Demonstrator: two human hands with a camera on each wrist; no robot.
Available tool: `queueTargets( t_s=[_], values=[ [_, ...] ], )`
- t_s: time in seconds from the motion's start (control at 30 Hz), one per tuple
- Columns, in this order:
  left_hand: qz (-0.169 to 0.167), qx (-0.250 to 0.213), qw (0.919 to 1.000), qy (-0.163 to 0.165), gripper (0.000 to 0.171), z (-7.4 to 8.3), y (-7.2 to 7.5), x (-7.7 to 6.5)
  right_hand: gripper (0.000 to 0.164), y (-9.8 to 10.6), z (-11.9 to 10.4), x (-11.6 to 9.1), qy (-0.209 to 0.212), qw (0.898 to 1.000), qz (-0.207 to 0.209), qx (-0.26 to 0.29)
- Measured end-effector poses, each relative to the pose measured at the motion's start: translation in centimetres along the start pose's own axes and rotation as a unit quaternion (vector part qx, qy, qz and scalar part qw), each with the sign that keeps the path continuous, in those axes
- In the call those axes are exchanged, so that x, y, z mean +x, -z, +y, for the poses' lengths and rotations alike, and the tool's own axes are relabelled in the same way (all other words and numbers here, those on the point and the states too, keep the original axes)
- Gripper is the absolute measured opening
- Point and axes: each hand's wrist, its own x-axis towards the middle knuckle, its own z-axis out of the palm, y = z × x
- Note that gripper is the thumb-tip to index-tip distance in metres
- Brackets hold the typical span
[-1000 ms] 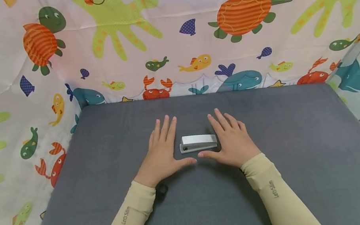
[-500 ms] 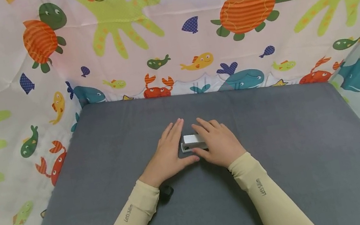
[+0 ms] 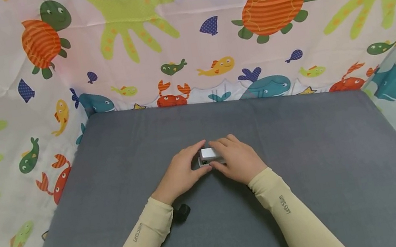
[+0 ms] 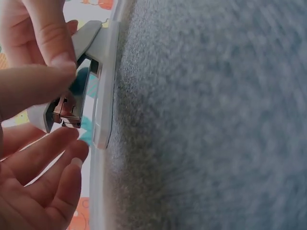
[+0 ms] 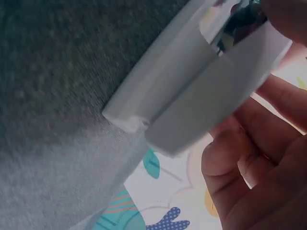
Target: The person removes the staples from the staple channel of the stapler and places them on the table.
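A silver-white stapler [image 3: 209, 154] lies sideways on the grey table, its upper arm angled up from the base in the left wrist view. My right hand [image 3: 241, 157] holds the right part, thumb in front and fingers behind, covering that end in the head view. My left hand [image 3: 179, 173] curls round the left end with its thumb [image 4: 38, 88] over the near side and its fingers [image 4: 53, 177] on the far side. In the right wrist view the stapler's hinge end [image 5: 163, 129] stays at the table surface.
A grey cloth-covered table [image 3: 332, 183] stretches out around the hands. Behind and beside it hangs a white curtain [image 3: 173, 30] printed with sea animals. A small black object [image 3: 183, 212] shows beside the left wrist.
My right hand has moved left over the stapler's right part. My left fingers have bent in around its left end. The stapler has stayed in about the same place.
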Motion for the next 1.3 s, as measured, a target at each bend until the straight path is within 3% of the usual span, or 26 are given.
queueTargets(
  t_s=[0.33,0.7,0.97,1.3],
  values=[
    [-0.012,-0.005,0.9998,0.016,0.062,0.5,0.2,0.6,0.048,-0.7,0.0,-0.1,0.004,0.999,0.023,-0.023],
    [0.006,-0.017,0.9995,0.025,0.05,0.2,-0.3,1.0,0.039,-0.7,0.5,-0.1,-0.001,1.0,0.016,0.007],
    [0.034,-0.024,0.9978,0.051,0.04,-0.1,-0.5,0.6,0.029,-1.2,0.3,0.0,0.004,1.0,0.01,0.018],
    [0.037,-0.03,0.9979,0.044,0.04,-0.1,-0.3,1.0,0.028,-0.7,0.4,0.2,0.001,1.0,0.008,0.024]
  ],
)
